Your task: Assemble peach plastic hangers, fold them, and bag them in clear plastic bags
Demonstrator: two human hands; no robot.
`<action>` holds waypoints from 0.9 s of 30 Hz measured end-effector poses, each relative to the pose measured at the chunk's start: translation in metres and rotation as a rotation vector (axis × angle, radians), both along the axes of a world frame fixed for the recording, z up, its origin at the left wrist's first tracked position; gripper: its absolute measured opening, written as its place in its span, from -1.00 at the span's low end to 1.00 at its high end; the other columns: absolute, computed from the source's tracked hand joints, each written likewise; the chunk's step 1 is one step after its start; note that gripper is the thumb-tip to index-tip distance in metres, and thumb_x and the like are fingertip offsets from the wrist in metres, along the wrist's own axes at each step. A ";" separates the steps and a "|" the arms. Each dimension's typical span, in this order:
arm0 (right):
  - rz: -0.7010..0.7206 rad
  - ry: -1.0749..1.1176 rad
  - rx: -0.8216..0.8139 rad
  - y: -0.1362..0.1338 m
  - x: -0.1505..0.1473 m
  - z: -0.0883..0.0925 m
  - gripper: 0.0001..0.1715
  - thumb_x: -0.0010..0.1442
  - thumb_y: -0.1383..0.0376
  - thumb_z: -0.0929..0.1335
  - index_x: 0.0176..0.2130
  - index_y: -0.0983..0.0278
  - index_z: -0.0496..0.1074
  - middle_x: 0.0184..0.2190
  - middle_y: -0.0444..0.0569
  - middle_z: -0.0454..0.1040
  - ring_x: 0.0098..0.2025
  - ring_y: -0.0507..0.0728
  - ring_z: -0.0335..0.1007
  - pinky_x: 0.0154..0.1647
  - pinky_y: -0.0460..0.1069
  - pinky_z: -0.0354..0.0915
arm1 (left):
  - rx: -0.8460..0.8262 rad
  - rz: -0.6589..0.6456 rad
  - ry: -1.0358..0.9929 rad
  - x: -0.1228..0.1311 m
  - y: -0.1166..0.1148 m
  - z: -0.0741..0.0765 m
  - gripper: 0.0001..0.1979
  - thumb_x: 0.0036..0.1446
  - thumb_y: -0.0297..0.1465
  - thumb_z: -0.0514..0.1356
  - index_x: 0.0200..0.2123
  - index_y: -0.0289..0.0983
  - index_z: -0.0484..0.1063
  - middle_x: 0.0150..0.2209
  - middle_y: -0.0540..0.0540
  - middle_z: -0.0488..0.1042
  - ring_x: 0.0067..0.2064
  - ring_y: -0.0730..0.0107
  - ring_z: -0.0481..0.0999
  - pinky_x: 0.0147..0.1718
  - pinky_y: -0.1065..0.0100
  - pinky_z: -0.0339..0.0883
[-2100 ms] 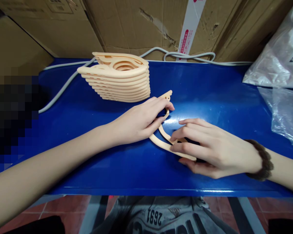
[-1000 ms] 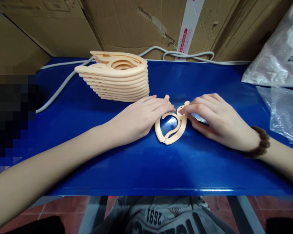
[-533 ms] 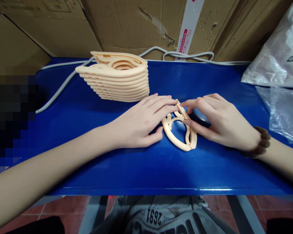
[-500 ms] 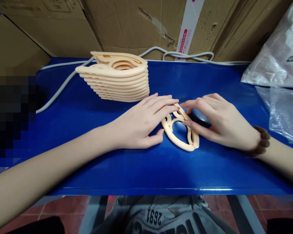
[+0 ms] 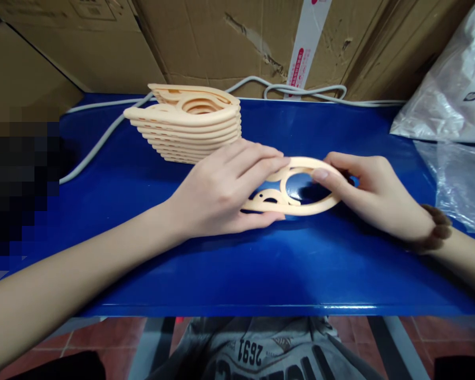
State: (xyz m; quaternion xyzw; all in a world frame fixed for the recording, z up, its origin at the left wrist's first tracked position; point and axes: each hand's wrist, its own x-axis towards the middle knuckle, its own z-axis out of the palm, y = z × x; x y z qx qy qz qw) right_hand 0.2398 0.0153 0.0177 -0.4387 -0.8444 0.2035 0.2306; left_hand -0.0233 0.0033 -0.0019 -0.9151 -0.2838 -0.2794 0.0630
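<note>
Head view, and we're straight to the middle of the frame: a cream plastic piece (image 5: 306, 210), pointed end left, rounded end right, with both hands on it!

And how's the grip?

Firm on both sides! The left hand (image 5: 224, 192) grasps the pointed end, fingers across the top, thumb along the lower edge. The right hand (image 5: 374, 192) pinches the rounded end, thumb over the rim, fingers tucked behind it.

Is the piece resting on the blue table (image 5: 206, 277)?

Can't tell from this angle! But look just up and left: a stack (image 5: 196, 126) of matching cream pieces, its lower right corner hidden behind the left hand.

What about farther out?

Brown band (image 5: 439, 227) on the right wrist! Clear plastic bag (image 5: 455, 79) at the upper right, white cable (image 5: 108, 142) running along the back of the table, cardboard (image 5: 206, 47) across the top with a strip of white tape (image 5: 312, 37). Down at the bottom edge, a grey printed shirt (image 5: 269, 353) over red tiles (image 5: 111, 340)!
</note>
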 end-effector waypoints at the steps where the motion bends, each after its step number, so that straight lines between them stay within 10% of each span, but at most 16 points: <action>1: 0.000 0.054 -0.087 0.000 0.000 0.001 -0.49 0.40 -0.08 0.29 -0.28 0.26 0.53 -0.47 -0.08 0.47 -0.47 0.07 0.33 -0.50 -0.03 0.18 | -0.001 0.034 -0.015 0.000 0.000 0.001 -0.46 0.30 -0.09 0.25 0.22 -0.26 0.34 0.17 -0.27 0.49 0.19 0.00 0.49 0.19 0.00 0.37; 18: 0.018 0.420 -0.431 0.000 -0.003 -0.003 -0.52 0.33 -0.10 0.35 -0.26 0.24 0.57 -0.37 -0.06 0.54 -0.37 0.09 0.42 -0.41 -0.04 0.33 | -0.047 0.041 -0.029 0.002 -0.003 -0.001 -0.38 0.28 -0.17 0.28 0.30 -0.28 0.23 0.21 -0.31 0.42 0.23 -0.10 0.44 0.23 -0.09 0.33; 22: 0.010 0.550 -0.418 0.005 0.001 -0.002 -0.13 0.42 -0.24 -0.01 -0.33 0.26 0.50 -0.57 -0.07 0.28 -0.58 0.05 0.13 -0.61 -0.03 0.10 | 0.015 0.092 -0.016 0.006 -0.015 0.026 -0.43 0.31 -0.21 0.23 0.29 -0.33 0.26 0.22 -0.31 0.41 0.25 -0.10 0.42 0.25 -0.07 0.31; 27: 0.062 0.198 -0.083 0.013 0.007 -0.003 -0.51 0.42 -0.07 0.22 -0.16 0.23 0.48 -0.46 -0.06 0.40 -0.44 0.12 0.31 -0.42 0.02 0.27 | 0.102 0.292 0.128 -0.023 -0.006 0.081 -0.34 0.33 -0.09 0.17 0.29 -0.48 0.29 0.16 -0.30 0.41 0.17 -0.01 0.42 0.16 0.06 0.37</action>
